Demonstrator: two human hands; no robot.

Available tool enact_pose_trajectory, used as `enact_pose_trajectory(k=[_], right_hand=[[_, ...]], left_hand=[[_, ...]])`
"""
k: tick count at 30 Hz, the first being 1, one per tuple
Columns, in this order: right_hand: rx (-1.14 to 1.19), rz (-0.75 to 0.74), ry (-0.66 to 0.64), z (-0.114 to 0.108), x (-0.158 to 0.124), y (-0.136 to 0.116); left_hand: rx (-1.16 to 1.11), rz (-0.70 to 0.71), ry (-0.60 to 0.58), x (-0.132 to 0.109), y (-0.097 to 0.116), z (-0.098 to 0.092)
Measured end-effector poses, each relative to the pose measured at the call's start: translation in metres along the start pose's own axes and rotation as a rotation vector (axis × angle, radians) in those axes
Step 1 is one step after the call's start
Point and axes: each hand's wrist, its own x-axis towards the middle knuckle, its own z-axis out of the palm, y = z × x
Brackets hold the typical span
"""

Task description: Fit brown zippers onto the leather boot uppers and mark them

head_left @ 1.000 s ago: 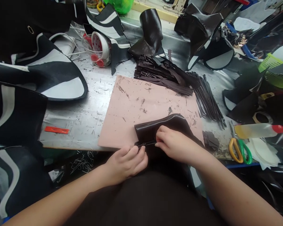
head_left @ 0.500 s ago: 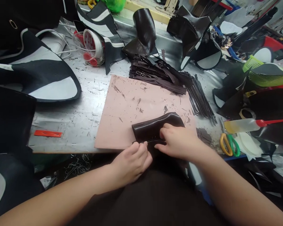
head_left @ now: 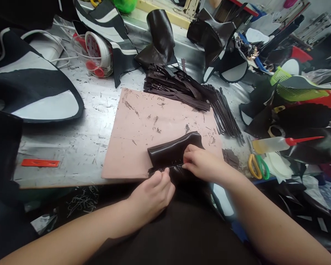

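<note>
Here, hands [head_left: 153, 191] [head_left: 200, 164] pinch a folded, glossy leather-like piece [head_left: 169, 150].

Silvery bench [head_left: 92, 145], 1 pink board [head_left: 138, 125], 1 orange strip [head_left: 40, 163]

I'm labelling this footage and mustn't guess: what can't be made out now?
Head view: what the left hand grips, hidden by its fingers.
Head view: part of the dark glossy piece, covered by the right hand.
Head view: more of the black-and-white piece, cut off by the left edge.
Head view: marking on the white round thing, too small.
</note>
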Motion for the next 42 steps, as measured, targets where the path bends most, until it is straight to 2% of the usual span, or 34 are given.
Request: enact_pose_trajectory(k=[5, 11, 20, 26, 28, 30, 32, 34, 37, 42], right_hand=[[0.121, -0.01, 0.011, 0.002, 0.0, 0.006], [0.039, 0.015, 0.037, 0.005, -0.002, 0.0], [0.043, -0.029, 0.029, 0.004, -0.001, 0.002], [-0.039, -0.023, 0.027, 0.002, -0.001, -0.003], [-0.107, -0.028, -0.022, -0.009, -0.005, 0.003], [-0.133, -0.038, -0.124, -0.025, -0.011, 0.014], [-0.092, -0.047, -0.241, -0.041, -0.016, 0.028], [-0.028, -0.043, -0.302, -0.052, -0.017, 0.039], [-0.034, 0.007, -0.259, -0.051, -0.011, 0.047], [-0.099, -0.033, -0.199, -0.032, -0.007, 0.047]], left_hand=[[0.014, -0.004, 0.007, 0.009, 0.002, -0.001], [-0.032, -0.001, -0.075, 0.013, 0.006, 0.0], [0.025, 0.028, -0.082, 0.022, 0.01, -0.002], [0.013, 0.013, -0.161, 0.027, 0.01, -0.002], [0.023, 0.024, -0.162, 0.03, 0.009, -0.002], [0.015, 0.034, -0.153, 0.033, 0.009, -0.002], [-0.002, 0.037, -0.145, 0.035, 0.009, -0.002], [-0.009, 0.037, -0.146, 0.036, 0.009, -0.001], [-0.02, 0.023, -0.152, 0.035, 0.01, 0.001], [-0.056, 0.005, -0.122, 0.033, 0.008, 0.003]])
